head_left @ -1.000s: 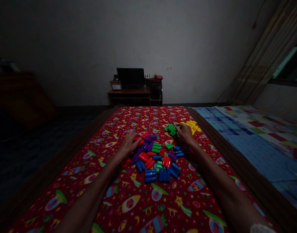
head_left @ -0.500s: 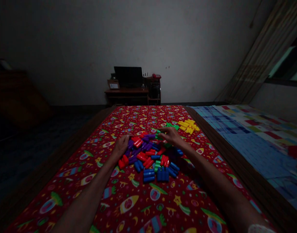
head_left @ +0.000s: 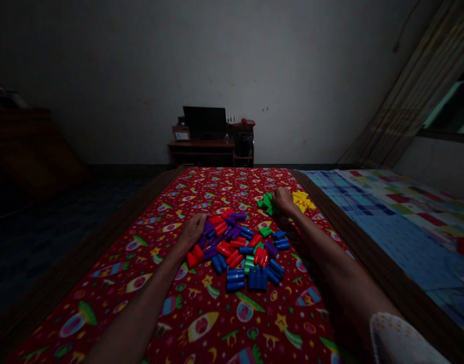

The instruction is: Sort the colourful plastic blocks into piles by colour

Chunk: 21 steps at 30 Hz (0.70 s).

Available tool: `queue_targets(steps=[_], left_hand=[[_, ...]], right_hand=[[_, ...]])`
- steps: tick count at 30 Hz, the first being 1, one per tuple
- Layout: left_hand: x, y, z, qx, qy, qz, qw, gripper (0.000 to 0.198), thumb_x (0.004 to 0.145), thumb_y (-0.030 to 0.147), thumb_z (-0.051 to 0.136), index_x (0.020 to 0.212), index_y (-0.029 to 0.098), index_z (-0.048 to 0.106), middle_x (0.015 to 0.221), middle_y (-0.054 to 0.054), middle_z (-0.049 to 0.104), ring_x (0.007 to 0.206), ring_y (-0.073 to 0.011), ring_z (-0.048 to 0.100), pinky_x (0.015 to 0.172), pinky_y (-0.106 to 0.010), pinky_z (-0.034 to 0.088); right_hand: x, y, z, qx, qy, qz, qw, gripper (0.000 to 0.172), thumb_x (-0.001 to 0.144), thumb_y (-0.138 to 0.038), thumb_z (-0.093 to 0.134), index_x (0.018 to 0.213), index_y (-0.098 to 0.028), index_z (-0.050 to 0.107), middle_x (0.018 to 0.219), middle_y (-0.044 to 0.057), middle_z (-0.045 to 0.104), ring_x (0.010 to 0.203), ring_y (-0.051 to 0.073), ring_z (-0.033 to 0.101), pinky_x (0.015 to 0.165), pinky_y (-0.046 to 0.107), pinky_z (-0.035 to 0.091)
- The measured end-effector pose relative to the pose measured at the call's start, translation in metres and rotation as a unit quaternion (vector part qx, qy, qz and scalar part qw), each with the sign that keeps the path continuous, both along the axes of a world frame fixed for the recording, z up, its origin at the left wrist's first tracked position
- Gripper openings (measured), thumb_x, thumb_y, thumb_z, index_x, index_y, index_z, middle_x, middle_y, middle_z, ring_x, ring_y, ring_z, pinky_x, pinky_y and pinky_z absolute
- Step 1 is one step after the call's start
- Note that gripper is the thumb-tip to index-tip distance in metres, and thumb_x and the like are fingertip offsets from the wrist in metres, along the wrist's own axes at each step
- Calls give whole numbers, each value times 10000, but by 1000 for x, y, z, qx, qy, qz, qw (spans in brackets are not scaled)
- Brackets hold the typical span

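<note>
A mixed pile of ribbed plastic toy blocks in red, purple, blue and green (head_left: 232, 245) lies on a red patterned cloth (head_left: 217, 323). My left hand (head_left: 193, 230) rests along the pile's left edge, touching purple blocks, its fingers stretched and loosely together, tips partly hidden. Farther off, my right hand (head_left: 284, 200) is at the right side of a small group of green blocks (head_left: 268, 203). Its fingers are curled; whatever they hold is hidden behind the hand. Just right of it sits a heap of yellow blocks (head_left: 303, 201).
Against the far wall stands a desk (head_left: 201, 145) with a dark monitor (head_left: 204, 120), a small box (head_left: 181, 133) and a red telephone (head_left: 248, 122). On the right is a bed surface with a checked blue cloth (head_left: 341, 202). A curtain (head_left: 402, 96) hangs by the window.
My right hand has moved from above the mixed pile, where it pinched a green block, away and right to the green group. My left hand stays by the pile. The view has shifted slightly.
</note>
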<state>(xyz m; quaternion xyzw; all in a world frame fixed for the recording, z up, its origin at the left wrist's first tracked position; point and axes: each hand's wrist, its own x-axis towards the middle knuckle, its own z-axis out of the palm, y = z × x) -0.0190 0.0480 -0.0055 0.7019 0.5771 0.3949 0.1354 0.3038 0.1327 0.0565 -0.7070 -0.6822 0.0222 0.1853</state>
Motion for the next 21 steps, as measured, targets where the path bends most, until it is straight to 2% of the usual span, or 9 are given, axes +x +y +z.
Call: queue_targets(steps=[4, 8, 11, 13, 15, 18, 21], left_hand=[[1, 0, 0, -2, -1, 2, 1000, 548, 870, 554, 277, 853, 200, 696, 1007, -85, 726, 994, -236, 641, 922, -362, 489], [1, -1, 2, -4, 5, -3, 1000, 553, 870, 554, 273, 862, 191, 690, 1008, -91, 723, 991, -236, 642, 909, -358, 494], [1, -1, 3, -7, 12, -6, 1000, 531, 872, 524, 276, 864, 187, 686, 1023, -97, 720, 995, -237, 640, 918, -359, 489], [1, -1, 3, -9, 15, -3, 1000, 522, 867, 511, 277, 851, 185, 684, 1029, -105, 719, 991, -238, 641, 927, -363, 486], [1, 0, 3, -10, 16, 1, 1000, 523, 862, 512, 278, 838, 183, 684, 1019, -107, 721, 981, -237, 642, 927, -363, 487], [1, 0, 3, -7, 16, 0, 1000, 527, 863, 519, 281, 838, 183, 687, 1003, -99, 724, 973, -231, 642, 921, -359, 491], [1, -1, 3, -1, 6, -4, 1000, 521, 867, 522, 286, 835, 194, 689, 996, -93, 727, 970, -234, 643, 916, -363, 493]], right_hand=[[1, -6, 5, -5, -27, 19, 999, 279, 851, -158, 464, 911, -136, 736, 901, 156, 712, 801, 205, 633, 612, 251, 351], [3, -19, 17, 43, -33, 71, 996, 318, 877, -164, 417, 878, -119, 732, 823, 125, 709, 728, 179, 610, 590, 248, 325], [2, -42, 21, 32, -2, 206, 978, 285, 881, -200, 461, 896, -119, 734, 775, 83, 708, 673, 150, 602, 577, 229, 333], [0, -64, 19, -38, 3, 323, 946, 227, 835, -210, 563, 979, -151, 728, 798, 54, 717, 672, 138, 610, 579, 211, 353], [-3, -85, 14, -93, -35, 397, 912, 277, 768, -162, 642, 1032, -192, 720, 838, 44, 725, 706, 141, 625, 598, 206, 373], [-5, -102, 5, -88, -101, 404, 905, 300, 760, -119, 643, 1031, -219, 723, 875, 64, 724, 782, 160, 641, 640, 215, 389], [0, -91, 2, -52, -98, 373, 921, 313, 796, -204, 646, 1105, -207, 696, 896, 84, 721, 816, 182, 646, 652, 225, 395]])
